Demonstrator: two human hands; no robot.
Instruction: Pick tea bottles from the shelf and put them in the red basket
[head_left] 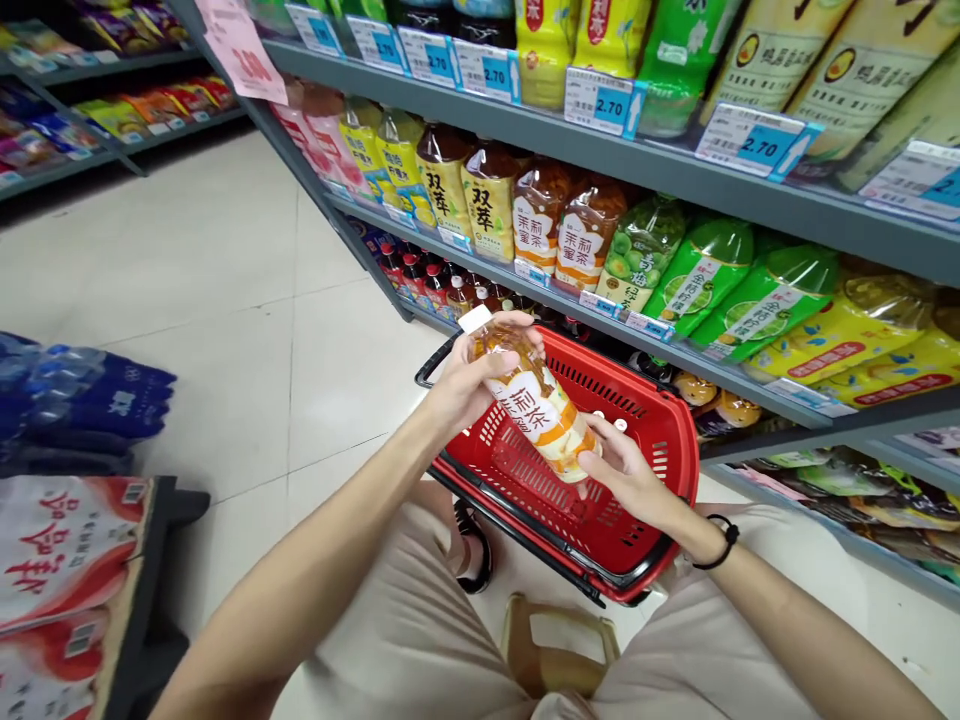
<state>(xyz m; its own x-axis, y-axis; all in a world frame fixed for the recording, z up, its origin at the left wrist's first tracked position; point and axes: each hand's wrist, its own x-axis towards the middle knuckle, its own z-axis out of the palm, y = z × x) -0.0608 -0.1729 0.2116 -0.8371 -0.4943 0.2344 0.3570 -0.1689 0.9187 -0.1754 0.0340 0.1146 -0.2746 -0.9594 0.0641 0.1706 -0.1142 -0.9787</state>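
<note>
A bottle of jasmine honey tea [534, 405], amber with a white cap and a white-and-orange label, is held tilted in both hands. Its cap points up and to the left. My left hand [480, 370] wraps round the neck end, thumb across the front. My right hand [619, 465] grips the base end, with its thumb on the label. Below the bottle stands a red shopping basket [679, 420] with black handles, between my knees. Two small white caps show near its far side, beside my right hand; what they belong to is hidden.
Ahead, a grey shelf rack [645, 150] carries rows of bottled drinks with price tags. Shrink-wrapped blue packs [105, 400] and red-and-white cartons [67, 560] stand on the left. A low stool [559, 660] is under me. Snack shelves [112, 120] stand at the far left across the tiled floor.
</note>
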